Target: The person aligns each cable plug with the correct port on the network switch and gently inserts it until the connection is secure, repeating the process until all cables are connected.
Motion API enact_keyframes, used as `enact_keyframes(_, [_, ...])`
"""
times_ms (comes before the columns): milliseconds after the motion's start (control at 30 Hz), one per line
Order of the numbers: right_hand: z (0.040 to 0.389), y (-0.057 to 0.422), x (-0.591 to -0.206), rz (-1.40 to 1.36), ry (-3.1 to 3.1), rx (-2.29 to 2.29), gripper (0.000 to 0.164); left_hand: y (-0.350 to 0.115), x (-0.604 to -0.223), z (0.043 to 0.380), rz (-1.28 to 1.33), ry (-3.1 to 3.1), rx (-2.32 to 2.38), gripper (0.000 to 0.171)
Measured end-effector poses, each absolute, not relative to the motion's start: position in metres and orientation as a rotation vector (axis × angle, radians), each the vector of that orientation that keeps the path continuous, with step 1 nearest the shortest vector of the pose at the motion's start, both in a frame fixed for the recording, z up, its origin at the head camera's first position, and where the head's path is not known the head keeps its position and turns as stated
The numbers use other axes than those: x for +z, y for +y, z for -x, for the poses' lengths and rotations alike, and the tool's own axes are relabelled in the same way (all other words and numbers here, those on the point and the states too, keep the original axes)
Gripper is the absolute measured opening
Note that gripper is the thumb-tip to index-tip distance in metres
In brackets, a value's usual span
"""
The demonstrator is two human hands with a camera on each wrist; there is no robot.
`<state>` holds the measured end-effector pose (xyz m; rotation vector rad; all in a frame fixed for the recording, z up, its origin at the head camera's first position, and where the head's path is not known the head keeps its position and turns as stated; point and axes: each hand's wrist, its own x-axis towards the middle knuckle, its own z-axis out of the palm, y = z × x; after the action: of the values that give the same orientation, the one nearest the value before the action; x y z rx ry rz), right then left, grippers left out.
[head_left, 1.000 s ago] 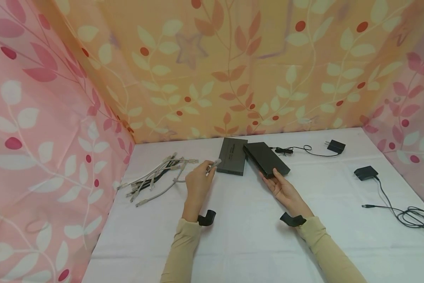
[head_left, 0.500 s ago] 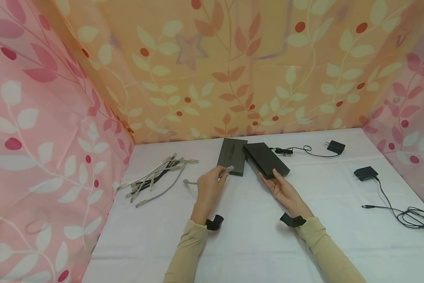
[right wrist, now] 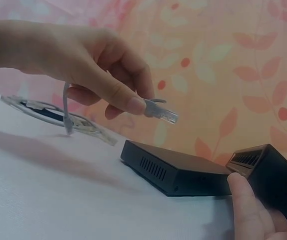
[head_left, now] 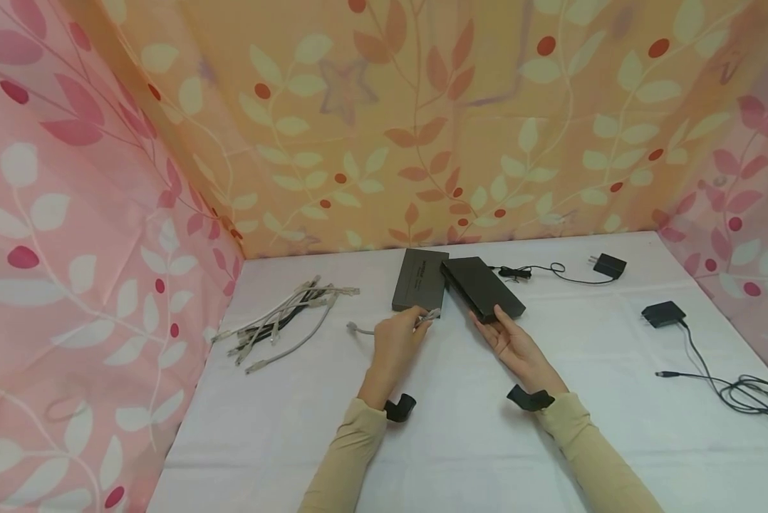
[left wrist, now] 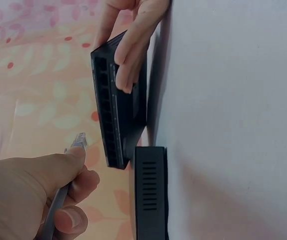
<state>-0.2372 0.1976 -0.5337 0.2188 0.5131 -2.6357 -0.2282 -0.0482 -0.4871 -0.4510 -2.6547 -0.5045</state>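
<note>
My left hand pinches a grey Ethernet cable just behind its clear plug, between thumb and fingers. The plug points right, and the cable's other end hangs out on the left of the hand. My right hand grips the near end of a black network switch, thumb on one side and fingers on the other. That switch is tilted, and its row of ports faces the left hand. A gap shows between plug and ports. A second, dark grey network switch lies flat just left of the held one.
Several grey and black Ethernet cables lie in a loose pile at the left. A power adapter with bundled cord lies at the back right. Another adapter with a coiled cord lies at the right. A floral curtain encloses the white table.
My left hand has moved right and slightly nearer, carrying the Ethernet cable away from the pile toward the held switch. My right hand and its switch have stayed in place.
</note>
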Motion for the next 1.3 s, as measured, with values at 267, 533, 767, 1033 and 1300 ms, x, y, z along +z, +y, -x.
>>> enact_keyframes(267, [0.237,0.198,-0.532,-0.220,0.526,-2.635,0.028,-0.036,-0.488,0.226,0.493,-2.646,-0.449,0.016])
enact_keyframes(533, [0.239,0.197,-0.532,-0.205,0.512,-2.640,0.028,-0.023,-0.489,0.226,0.578,-2.635,-0.455,0.017])
enact_keyframes(767, [0.237,0.197,-0.533,-0.175,0.540,-2.637,0.030,-0.014,-0.494,0.228,0.608,-2.630,-0.453,0.016])
enact_keyframes(1033, [0.237,0.197,-0.535,-0.126,0.587,-2.644,0.022,-0.004,-0.492,0.231,0.630,-2.610,-0.469,0.016])
enact_keyframes(1300, [0.237,0.197,-0.537,-0.102,0.629,-2.659,0.018,0.007,-0.493,0.235,0.636,-2.617,-0.464,0.018])
